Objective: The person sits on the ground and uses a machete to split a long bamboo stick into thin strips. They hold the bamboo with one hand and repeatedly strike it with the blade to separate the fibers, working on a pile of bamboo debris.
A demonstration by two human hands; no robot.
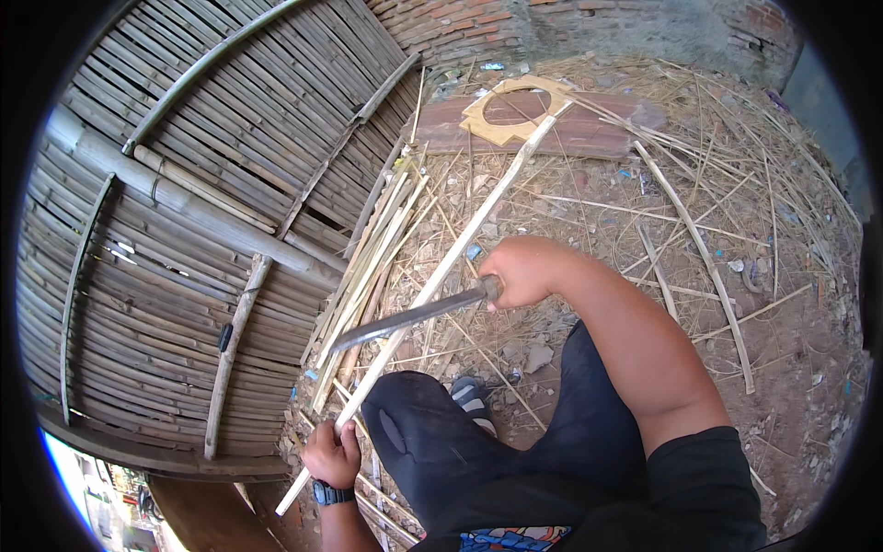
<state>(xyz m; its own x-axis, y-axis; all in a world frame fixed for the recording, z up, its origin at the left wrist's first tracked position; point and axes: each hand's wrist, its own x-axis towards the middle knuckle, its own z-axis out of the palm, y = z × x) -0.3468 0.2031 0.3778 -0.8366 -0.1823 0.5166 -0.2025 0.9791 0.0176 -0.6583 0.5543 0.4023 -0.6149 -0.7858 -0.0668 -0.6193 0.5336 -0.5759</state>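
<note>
My left hand [328,454], with a dark watch [329,493] on its wrist, is closed around the lower part of a long pale bamboo strip [471,230]. The strip slants up and away to the right, its far end over a flat yellowish board [489,129] with a round hole. In my right hand [524,269] is the handle of a machete [409,317]. Its long grey blade points left and crosses over the strip above my left knee. Whether the edge touches the strip, I cannot tell.
Several cut bamboo strips [377,244] lie in a bundle beside the bamboo slat wall [175,248] on the left. A reddish-brown sheet [607,126] lies under the holed board. Shavings and loose strips cover the dirt ground. Longer pieces [704,248] lie to the right; a brick wall [478,29] stands behind.
</note>
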